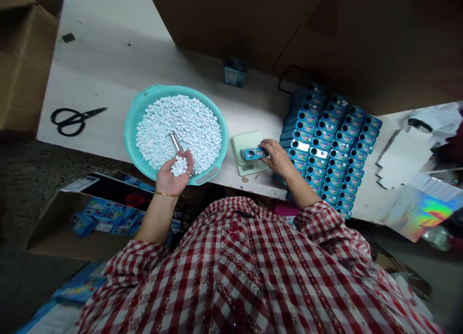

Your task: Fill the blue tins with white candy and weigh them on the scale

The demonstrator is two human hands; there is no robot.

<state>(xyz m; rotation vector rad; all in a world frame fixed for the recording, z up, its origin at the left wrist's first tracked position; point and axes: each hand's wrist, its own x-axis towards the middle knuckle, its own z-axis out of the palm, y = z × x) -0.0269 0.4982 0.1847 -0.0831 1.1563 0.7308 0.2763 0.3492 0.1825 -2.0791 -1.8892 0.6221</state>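
My left hand [169,180] is cupped palm up over the front of a turquoise tub [130,146], holding a small heap of white pellets [179,166]. Many more of the same pellets fill the tub, and a shiny metal scoop [175,141] lies among them, partly hidden behind my fingers. My right hand [278,157] grips the right end of a small blue box [252,154] with a dark round opening in its top. This box is on a pale green kitchen scale [248,140], whose display is too small to read.
Several rows of similar blue boxes [320,153] stand to the right. One more box [234,76] sits at the back, near a large cardboard carton [231,20]. Black scissors [74,121] lie at left. Below the table edge, an open carton [54,232] holds blue packs.
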